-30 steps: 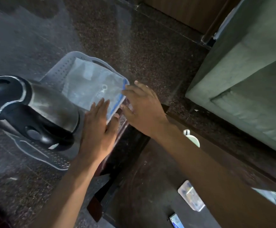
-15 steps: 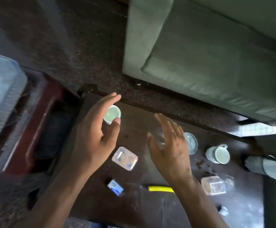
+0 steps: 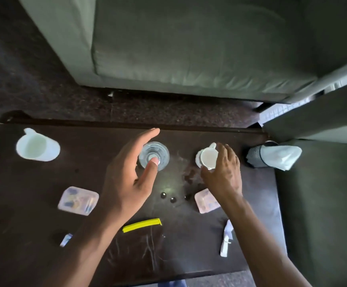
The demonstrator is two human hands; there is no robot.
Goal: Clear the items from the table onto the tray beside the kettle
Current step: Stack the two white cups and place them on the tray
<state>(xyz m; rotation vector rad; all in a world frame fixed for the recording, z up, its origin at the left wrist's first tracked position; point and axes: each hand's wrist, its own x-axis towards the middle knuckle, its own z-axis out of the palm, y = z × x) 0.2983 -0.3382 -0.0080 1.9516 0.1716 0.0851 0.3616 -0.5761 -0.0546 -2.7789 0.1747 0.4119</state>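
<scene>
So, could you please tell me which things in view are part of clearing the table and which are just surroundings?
To clear:
- clear glass, at the left hand
- white mug, at the right hand
- white jug
- two plastic packets
- yellow strip

Not part of it:
- sofa
- floor

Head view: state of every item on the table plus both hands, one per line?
left hand: open, curled around the glass, not closed
right hand: open, fingers over the mug rim
glass: upright, looks empty
mug: upright, on table
white jug: upright, far left
left plastic box: flat, lid on
right plastic box: flat, partly under right wrist
yellow strip: lying flat
</scene>
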